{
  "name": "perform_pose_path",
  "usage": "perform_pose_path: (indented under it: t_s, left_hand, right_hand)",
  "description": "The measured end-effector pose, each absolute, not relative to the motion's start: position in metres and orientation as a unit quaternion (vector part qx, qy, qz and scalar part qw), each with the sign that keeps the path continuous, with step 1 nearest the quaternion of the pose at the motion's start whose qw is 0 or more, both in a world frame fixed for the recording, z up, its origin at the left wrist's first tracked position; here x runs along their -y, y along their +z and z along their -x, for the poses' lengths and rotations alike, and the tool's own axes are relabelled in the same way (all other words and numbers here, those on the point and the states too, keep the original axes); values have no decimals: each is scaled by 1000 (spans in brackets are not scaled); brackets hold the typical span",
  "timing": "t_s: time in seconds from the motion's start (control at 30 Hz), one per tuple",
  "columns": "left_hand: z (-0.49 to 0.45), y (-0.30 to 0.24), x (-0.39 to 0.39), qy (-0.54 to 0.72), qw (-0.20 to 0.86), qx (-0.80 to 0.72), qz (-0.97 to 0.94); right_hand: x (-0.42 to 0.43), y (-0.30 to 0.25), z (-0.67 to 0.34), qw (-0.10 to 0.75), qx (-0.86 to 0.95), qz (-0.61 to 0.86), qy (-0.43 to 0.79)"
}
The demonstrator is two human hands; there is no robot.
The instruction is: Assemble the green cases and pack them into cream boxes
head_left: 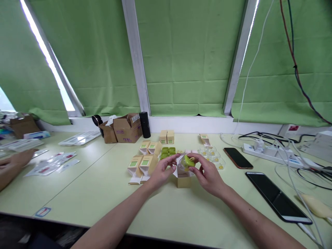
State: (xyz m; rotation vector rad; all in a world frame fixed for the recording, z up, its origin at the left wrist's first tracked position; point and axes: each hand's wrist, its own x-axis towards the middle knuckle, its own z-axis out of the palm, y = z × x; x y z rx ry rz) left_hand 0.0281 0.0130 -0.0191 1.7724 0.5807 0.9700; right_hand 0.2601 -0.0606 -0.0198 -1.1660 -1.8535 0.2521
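Observation:
A small clear jar with a green lid and a yellowish loop on top (187, 162) is pinched in the fingers of my right hand (207, 173). It is tilted just above the mouth of a small tan cardboard box (184, 182), whose white flaps stand open. My left hand (164, 169) is at the left side of that box, thumb and index finger closed about its flap. Several similar open boxes (148, 162) stand left of my left hand. Behind the hands sit green square pieces (168, 151), and clear jars with yellow spots (214, 157) lie to the right.
Two closed boxes (166, 137) stand farther back, with one open box (204, 140) to their right. Two phones (238, 158) and a power strip (272, 154) with tangled cables lie at right. Brown cartons (128, 129) and a black cylinder (144, 125) stand behind. Another person's hand (19, 162) rests near plastic packets (50, 164).

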Motion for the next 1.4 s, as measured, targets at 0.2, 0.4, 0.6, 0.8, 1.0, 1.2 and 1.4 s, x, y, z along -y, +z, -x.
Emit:
perform_pose_path:
  t_s: [0.2,0.4,0.6,0.8,1.0,1.2,1.4]
  left_hand:
    - [-27,-23,-15,400,511,-236,-724]
    - [-28,-26,-18,406,508,-238,-721]
    - [-30,-23,-16,409,499,-248,-723]
    - [-30,-23,-15,407,490,-253,-728]
    - [-29,-28,-17,408,483,-258,-731]
    - [-29,-31,-19,403,486,-264,-729]
    - [-30,-31,-19,406,492,-260,-725]
  right_hand:
    - [62,-22,-257,420,756,496,84]
    - [63,-22,-254,411,763,492,81]
    - [66,-18,-251,406,764,494,88]
    - [67,-18,-249,410,769,480,99]
    - [64,-22,-246,423,764,482,77]
    - [60,-26,-243,437,760,477,57]
    - [57,-29,-240,452,746,484,66]
